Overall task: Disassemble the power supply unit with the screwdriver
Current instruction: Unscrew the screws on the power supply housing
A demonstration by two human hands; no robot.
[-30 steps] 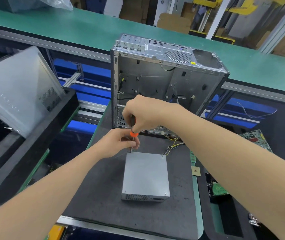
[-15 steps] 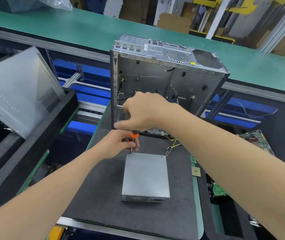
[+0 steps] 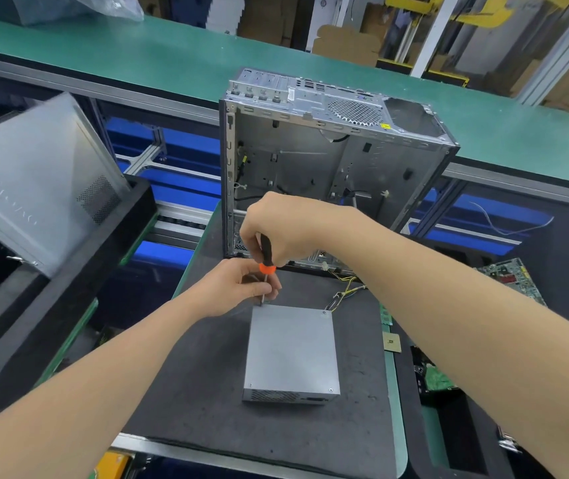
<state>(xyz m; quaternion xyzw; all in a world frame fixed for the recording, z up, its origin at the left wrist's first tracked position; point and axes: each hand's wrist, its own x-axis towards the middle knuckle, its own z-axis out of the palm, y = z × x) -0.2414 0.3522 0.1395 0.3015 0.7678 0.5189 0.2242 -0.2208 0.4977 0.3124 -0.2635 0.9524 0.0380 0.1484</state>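
– Power supply unit (image 3: 291,350): position?
– Flat on the dark mat (image 3: 189,375) of the table (image 3: 399,409), just nearer than the fingers; its far left corner sits directly under them.
– Right hand (image 3: 286,229)?
– Fingers curled round the black handle of the screwdriver (image 3: 265,254), held upright, tip on that corner.
– Left hand (image 3: 241,288)?
– Fingers pinch the metal shaft below the orange collar, just under the right fingers.
– Surroundings?
– Open computer case (image 3: 310,160) stands just beyond the fingers; yellow and black wires (image 3: 345,292) trail to their right.
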